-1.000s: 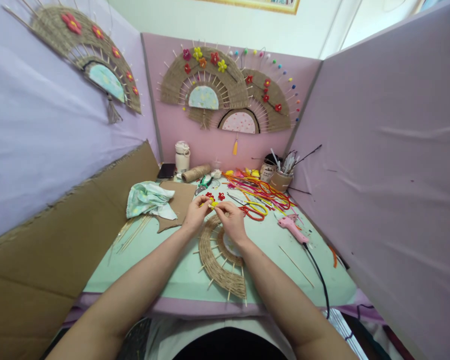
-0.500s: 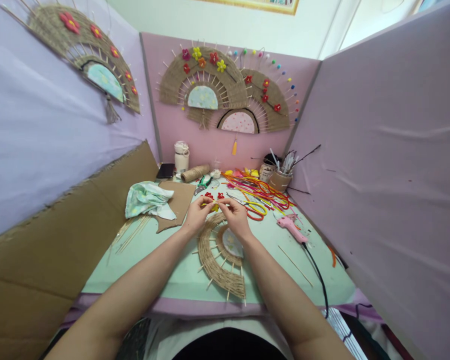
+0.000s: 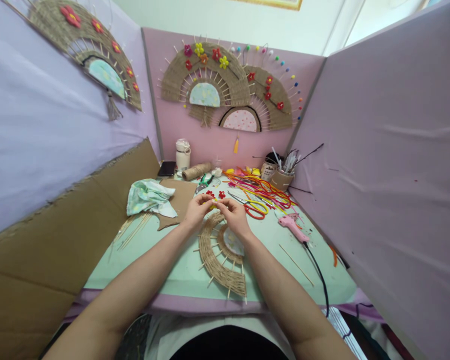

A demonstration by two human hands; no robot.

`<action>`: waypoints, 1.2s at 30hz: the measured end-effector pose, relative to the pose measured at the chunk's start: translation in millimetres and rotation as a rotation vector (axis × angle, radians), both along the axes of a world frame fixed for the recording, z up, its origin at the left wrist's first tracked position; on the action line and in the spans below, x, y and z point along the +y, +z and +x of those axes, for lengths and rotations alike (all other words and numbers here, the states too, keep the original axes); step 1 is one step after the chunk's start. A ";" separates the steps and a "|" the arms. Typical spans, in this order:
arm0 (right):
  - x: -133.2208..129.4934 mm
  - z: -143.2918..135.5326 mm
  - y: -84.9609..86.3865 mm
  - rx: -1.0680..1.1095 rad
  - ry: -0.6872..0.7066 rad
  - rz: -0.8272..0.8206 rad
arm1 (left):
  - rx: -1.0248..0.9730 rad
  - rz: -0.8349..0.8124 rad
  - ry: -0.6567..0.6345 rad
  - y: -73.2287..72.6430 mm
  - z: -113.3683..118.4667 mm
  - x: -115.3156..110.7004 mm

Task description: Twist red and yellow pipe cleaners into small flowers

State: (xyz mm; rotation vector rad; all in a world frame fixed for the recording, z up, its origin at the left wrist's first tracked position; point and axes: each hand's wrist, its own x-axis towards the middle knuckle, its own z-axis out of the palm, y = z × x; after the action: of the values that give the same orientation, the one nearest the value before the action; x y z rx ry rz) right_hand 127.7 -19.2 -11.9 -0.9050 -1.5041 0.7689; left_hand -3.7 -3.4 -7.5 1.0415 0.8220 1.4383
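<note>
My left hand [image 3: 198, 211] and my right hand [image 3: 233, 215] meet over the middle of the table, fingertips pinched together. Between them is a small yellow fuzzy piece [image 3: 215, 202], apparently pipe cleaner, mostly covered by the fingers. Just beyond lie two red pipe-cleaner flowers, one [image 3: 221, 194] plainly visible. Under my right wrist rests a woven twine fan [image 3: 214, 260] with stick ribs and a pale fabric centre. Scissors [image 3: 253, 206] with yellow and red handles lie to the right of my right hand.
A pink glue gun [image 3: 293, 227] with a black cord lies at right, near a thin stick [image 3: 296, 265]. Pipe cleaners [image 3: 272, 190] are heaped at the back. Patterned cloth [image 3: 148, 197], cardboard [image 3: 183, 195] and green-handled pliers [image 3: 204, 183] are left. Finished fans [image 3: 168, 82] hang on the partition.
The view has shifted slightly. My fingers have moved a little around the yellow piece, and less of it shows below them now. Both hands stay together in the same spot.
</note>
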 end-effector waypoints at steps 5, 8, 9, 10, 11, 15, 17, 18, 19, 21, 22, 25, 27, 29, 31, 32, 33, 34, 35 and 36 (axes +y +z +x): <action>0.8 4.1 1.3 -0.033 -0.042 0.038 | 0.033 -0.022 0.029 -1.7 -0.4 1.8; -0.7 4.3 2.3 -0.101 -0.053 0.103 | 0.025 -0.029 0.039 -0.6 -0.5 0.9; -1.1 4.2 2.5 -0.114 -0.064 0.113 | 0.023 -0.027 0.033 -0.1 -0.5 0.2; -1.5 4.3 2.7 -0.119 -0.079 0.117 | 0.023 -0.022 0.021 0.4 -0.4 -0.7; -1.8 4.4 2.9 -0.119 -0.092 0.119 | 0.026 -0.015 0.006 0.8 -0.3 -1.6; -1.4 5.6 2.8 -0.140 -0.124 0.177 | 0.057 0.014 -0.048 0.0 -0.4 -3.2; -0.4 6.4 2.3 -0.162 -0.155 0.203 | 0.081 0.032 -0.028 -2.3 -0.8 -1.7; 0.3 6.9 1.9 -0.171 -0.170 0.208 | 0.095 0.048 -0.006 -3.6 -1.2 -0.6; 1.0 7.3 1.5 -0.177 -0.180 0.210 | 0.109 0.066 0.016 -4.9 -1.6 0.7; 2.4 8.3 0.9 -0.187 -0.177 0.208 | 0.129 0.098 0.040 -6.7 -2.7 2.8; 3.0 8.7 0.6 -0.194 -0.169 0.208 | 0.136 0.104 0.039 -6.8 -3.3 3.3; 3.9 9.6 0.2 -0.206 -0.164 0.206 | 0.147 0.084 0.012 -3.8 -4.2 1.9; 3.8 9.8 0.1 -0.211 -0.184 0.209 | 0.162 0.064 -0.009 0.4 -3.8 -1.2; 3.6 9.8 0.1 -0.220 -0.211 0.215 | 0.191 0.049 -0.017 4.9 -2.7 -5.0; 3.5 9.8 -0.2 -0.235 -0.234 0.226 | 0.225 0.041 -0.003 8.4 -1.5 -8.0; 3.5 9.9 -0.4 -0.243 -0.242 0.236 | 0.236 0.037 0.004 9.4 -1.1 -8.8; 3.7 10.0 -0.7 -0.253 -0.248 0.250 | 0.240 0.034 0.008 9.9 -0.9 -9.1; 3.9 10.2 -1.1 -0.265 -0.253 0.268 | 0.237 0.031 0.009 9.7 -0.9 -8.9; 4.2 10.5 -1.5 -0.280 -0.259 0.289 | 0.231 0.030 0.005 9.1 -1.1 -8.3; 4.6 10.9 -1.9 -0.298 -0.265 0.311 | 0.222 0.031 0.000 8.0 -1.4 -7.4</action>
State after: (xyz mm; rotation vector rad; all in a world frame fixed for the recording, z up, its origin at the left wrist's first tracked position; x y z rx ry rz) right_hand 138.6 -14.6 -13.8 -0.9840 -1.6623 0.2044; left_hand -5.1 -10.9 0.5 1.2403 0.9605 1.3550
